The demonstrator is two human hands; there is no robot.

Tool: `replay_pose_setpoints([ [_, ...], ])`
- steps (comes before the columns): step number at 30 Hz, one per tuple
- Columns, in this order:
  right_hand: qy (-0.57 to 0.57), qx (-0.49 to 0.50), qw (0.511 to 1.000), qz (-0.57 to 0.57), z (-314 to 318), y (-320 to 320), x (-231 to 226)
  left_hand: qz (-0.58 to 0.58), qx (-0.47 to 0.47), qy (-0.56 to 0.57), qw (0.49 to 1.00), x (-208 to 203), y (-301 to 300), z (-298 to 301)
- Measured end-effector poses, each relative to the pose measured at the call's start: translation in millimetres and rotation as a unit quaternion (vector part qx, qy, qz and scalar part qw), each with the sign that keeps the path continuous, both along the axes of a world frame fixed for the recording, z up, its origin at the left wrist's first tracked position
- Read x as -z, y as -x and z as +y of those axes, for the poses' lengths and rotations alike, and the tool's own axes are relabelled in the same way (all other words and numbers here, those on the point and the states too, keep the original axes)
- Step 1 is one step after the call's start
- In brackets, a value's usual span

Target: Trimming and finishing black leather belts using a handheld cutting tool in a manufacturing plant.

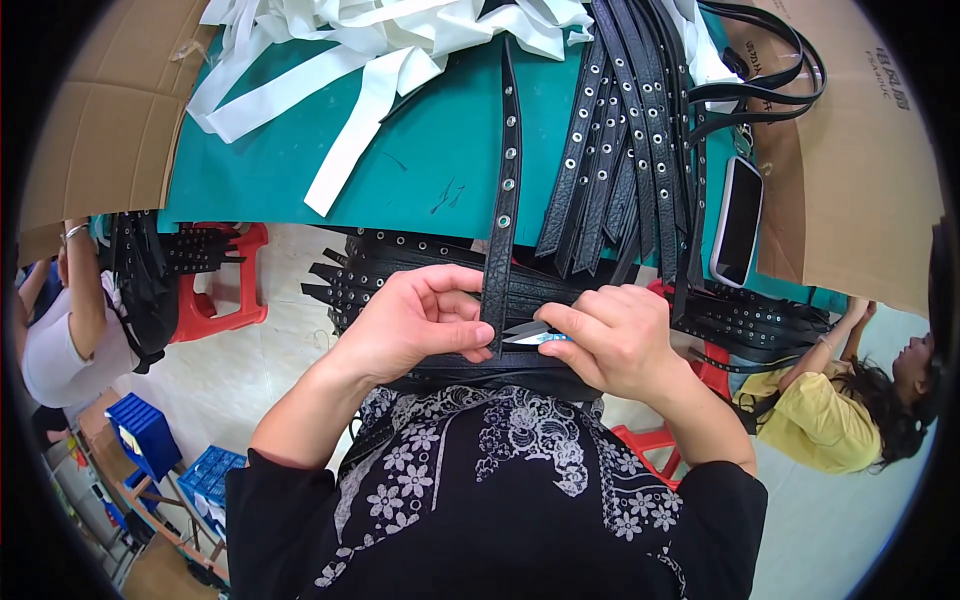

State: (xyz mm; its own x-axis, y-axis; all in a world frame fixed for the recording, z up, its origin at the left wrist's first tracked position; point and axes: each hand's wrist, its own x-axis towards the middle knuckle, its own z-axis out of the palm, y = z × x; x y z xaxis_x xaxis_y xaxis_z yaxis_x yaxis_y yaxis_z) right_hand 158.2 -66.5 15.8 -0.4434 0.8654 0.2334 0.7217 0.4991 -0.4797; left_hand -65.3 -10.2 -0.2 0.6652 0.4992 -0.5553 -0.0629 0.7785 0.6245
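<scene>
Your left hand point(418, 318) pinches the black eyeleted strap point(503, 180) near its lower end; your right hand point(622, 335) grips small snips point(527, 338), blades beside the strap, which crosses the table point(400, 185)'s near edge; likely light, pliable, smooth; best held flat by that end.

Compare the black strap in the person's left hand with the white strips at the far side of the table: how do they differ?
The black strap has metal eyelets; the white strips show none. The strap runs nearly straight, while the strips lie folded and tangled in a heap. The left hand grips the strap; no hand touches the strips. Both are long and narrow.
</scene>
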Motion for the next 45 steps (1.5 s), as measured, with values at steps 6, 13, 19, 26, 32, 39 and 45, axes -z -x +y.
replay_pose_setpoints([
  [6, 0.018, 0.027, 0.999, 0.016, -4.6, 3.6, 4.4, -0.011, 0.001, 0.001, 1.0, -0.2, -2.3, 0.0],
  [13, -0.019, 0.05, 0.999, -0.006, -10.3, 5.0, 4.3, -0.047, 0.0, 0.041, 0.998, 4.6, -4.7, -0.7],
  [19, -0.031, 0.054, 0.998, -0.011, -11.7, 0.6, 11.6, -0.038, -0.004, 0.033, 0.999, 6.8, -9.1, -3.9],
  [26, -0.029, 0.113, 0.993, 0.016, 0.1, 0.0, 5.1, 0.004, 0.0, -0.05, 0.999, 0.8, -12.2, -4.9],
  [32, -0.016, 0.091, 0.995, -0.021, 4.6, -3.0, 4.1, 0.011, 0.013, -0.069, 0.997, 0.6, -11.6, -3.2],
  [39, 0.029, -0.009, 0.998, 0.051, 1.9, -10.3, 5.1, -0.005, 0.001, -0.026, 1.0, 0.4, -11.1, -1.5],
  [45, 0.063, 0.147, 0.981, 0.109, 4.6, -4.2, 4.6, 0.007, 0.01, -0.06, 0.998, -0.9, -14.9, -5.4],
])
